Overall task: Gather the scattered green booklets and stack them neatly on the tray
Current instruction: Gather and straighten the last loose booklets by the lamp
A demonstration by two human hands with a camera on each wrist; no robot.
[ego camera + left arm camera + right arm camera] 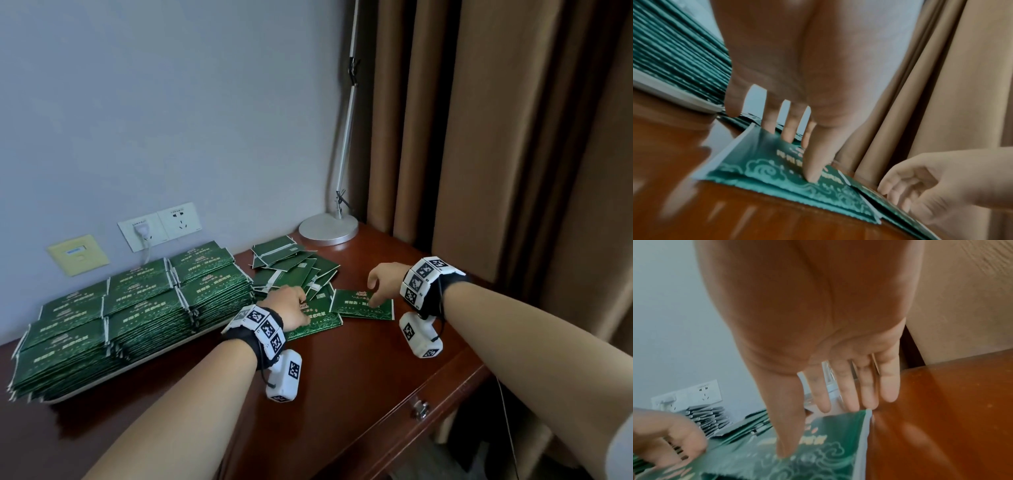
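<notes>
Two loose booklets [363, 305] lie right of the tray [102, 375], left hand [291, 308] and right hand [383, 282] each pressing one with straight fingers, mid-gather; next: slide together, pinch, lift onto tray stacks.

Reaching forward with both forearms, wrists strapped in marker-covered bands. Spreading the left hand [289, 306] palm down, fingers [788, 129] straight and slightly splayed, thumb [813, 164] pressing flat onto the surface beneath. Arching the right hand [383, 282] beside it, fingers [846, 391] extended and close together, thumb [786, 434] pointing down and touching at its tip.
</notes>
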